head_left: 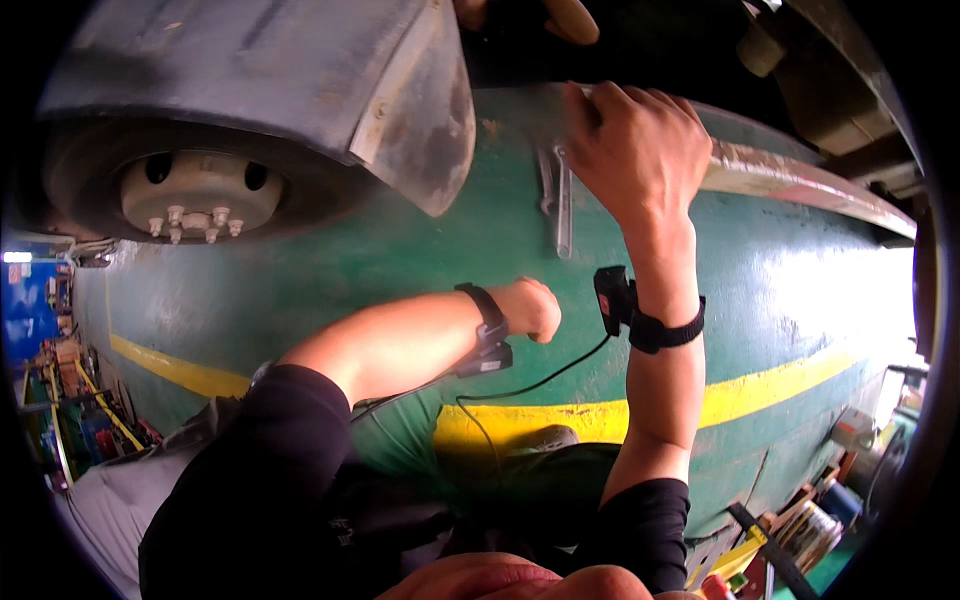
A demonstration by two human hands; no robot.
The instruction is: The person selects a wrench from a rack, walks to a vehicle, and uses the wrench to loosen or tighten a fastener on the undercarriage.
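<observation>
The fingers of the right hand (645, 150) are bending side by side over a rusty metal beam (800, 183) and seem to be gripping it; their tips are hiding behind it, so how hard they are pressing I cannot tell. The beam is lying directly under those fingers and running off to their right. Nearer the body and to the left, the fingers of the left hand (533, 308) are curling into a loose fist above the green floor (330, 275); nothing is showing from it, though its inside is hidden.

Just left of the right fingers, a long wrench (564, 210) and a second wrench (546, 180) are lying side by side on the floor, with neither hand touching them. Farther left, a wheel (200, 190) is sitting beneath a grey fender (250, 80), its nuts (176, 215) sitting on their studs. Beyond the right fingers, another person's arm (572, 20) is showing.

As for progress, the handling of the beam seems to be under way, with one hand only. Nothing is showing as plainly finished, the wrenches are lying idle, and how much is remaining I cannot tell.
</observation>
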